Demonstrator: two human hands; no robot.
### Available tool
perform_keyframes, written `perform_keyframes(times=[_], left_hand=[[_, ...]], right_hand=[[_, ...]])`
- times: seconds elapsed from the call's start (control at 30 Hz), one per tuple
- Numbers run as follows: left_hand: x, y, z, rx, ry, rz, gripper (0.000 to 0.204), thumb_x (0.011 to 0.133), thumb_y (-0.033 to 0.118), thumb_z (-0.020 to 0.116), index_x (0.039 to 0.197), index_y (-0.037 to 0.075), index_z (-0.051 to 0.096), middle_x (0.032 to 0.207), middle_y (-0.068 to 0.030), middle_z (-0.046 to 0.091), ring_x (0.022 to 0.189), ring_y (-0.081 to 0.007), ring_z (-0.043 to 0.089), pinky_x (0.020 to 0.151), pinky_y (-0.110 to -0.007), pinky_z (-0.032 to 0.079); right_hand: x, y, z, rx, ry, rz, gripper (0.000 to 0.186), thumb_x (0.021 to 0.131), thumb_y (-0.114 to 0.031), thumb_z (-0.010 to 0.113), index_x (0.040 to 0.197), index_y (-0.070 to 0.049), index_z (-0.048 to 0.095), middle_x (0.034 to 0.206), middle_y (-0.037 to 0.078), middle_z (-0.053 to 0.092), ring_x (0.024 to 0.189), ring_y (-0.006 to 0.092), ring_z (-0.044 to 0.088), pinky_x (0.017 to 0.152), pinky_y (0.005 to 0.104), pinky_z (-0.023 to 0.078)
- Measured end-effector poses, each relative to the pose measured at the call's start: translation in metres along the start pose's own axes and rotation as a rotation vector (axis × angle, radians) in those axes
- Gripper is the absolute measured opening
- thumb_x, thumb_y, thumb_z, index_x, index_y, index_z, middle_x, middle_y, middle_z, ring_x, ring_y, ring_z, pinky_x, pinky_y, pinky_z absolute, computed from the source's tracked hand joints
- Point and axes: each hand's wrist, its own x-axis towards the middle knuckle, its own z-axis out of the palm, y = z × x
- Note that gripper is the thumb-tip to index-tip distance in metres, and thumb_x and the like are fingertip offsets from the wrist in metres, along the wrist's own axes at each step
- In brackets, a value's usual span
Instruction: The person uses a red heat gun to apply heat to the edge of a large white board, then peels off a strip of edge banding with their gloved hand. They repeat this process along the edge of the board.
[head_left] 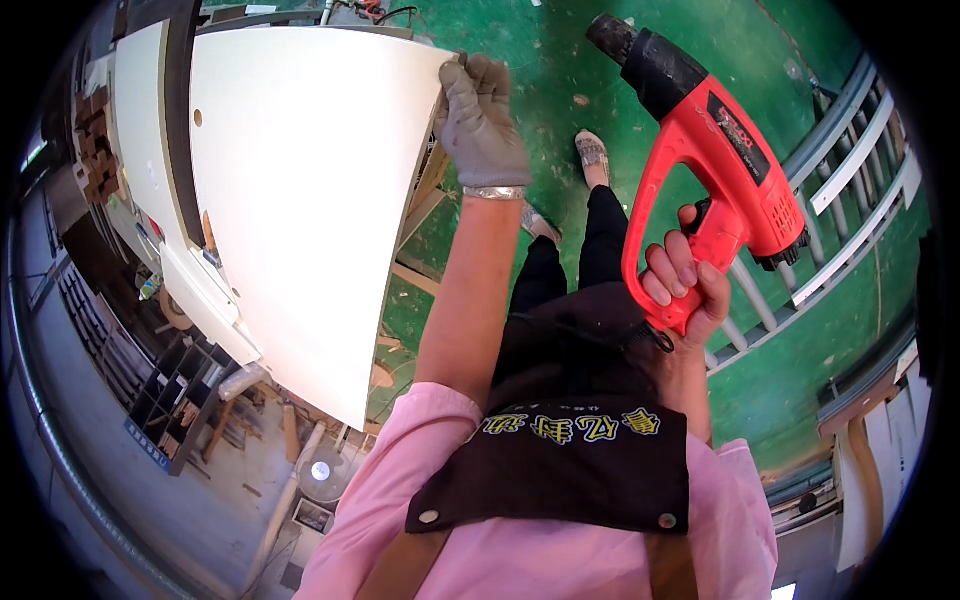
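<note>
My left hand (484,125), in a grey work glove, has its fingers closed on the far right corner of a large white panel (300,190). The panel has one curved edge and a small hole near its left side. Whether a thin edge strip lies under the glove I cannot tell. My bare right hand (686,280) grips the handle of a red heat gun (722,150). Its black nozzle points up and to the left, away from the panel, over the green floor.
A wooden frame (425,205) stands under the panel. At the right lies a grey metal rack of bars (845,185). On the left are another pale panel (142,110), stacked brown blocks (95,140) and a dark compartment box (180,395). A cord (660,338) hangs below the heat gun's grip.
</note>
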Motion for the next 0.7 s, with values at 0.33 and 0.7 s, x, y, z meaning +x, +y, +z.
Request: perform_keyframes(times=[0.33, 0.7], left_hand=[[0.0, 0.002, -0.005, 0.088, -0.04, -0.003, 0.031, 0.089, 0.032, 0.061, 0.108, 0.007, 0.055, 0.091, -0.0001, 0.056, 0.084, -0.0142, 0.053, 0.087, -0.033, 0.046], [-0.005, 0.016, 0.006, -0.183, 0.089, -0.213, 0.032, 0.091, 0.034, 0.059, 0.102, 0.005, 0.053, 0.078, 0.0, 0.051, 0.072, -0.011, 0.049, 0.074, -0.03, 0.047]], right_hand=[[-0.001, -0.001, 0.001, 0.014, 0.004, 0.007, 0.051, 0.084, -0.011, 0.052, 0.131, 0.002, 0.036, 0.071, 0.002, 0.041, 0.06, 0.0111, 0.039, 0.056, 0.0255, 0.042], [-0.005, 0.001, 0.005, -0.011, -0.017, 0.058, 0.052, 0.084, -0.012, 0.053, 0.13, 0.002, 0.035, 0.071, 0.002, 0.041, 0.06, 0.0114, 0.039, 0.056, 0.0256, 0.042]])
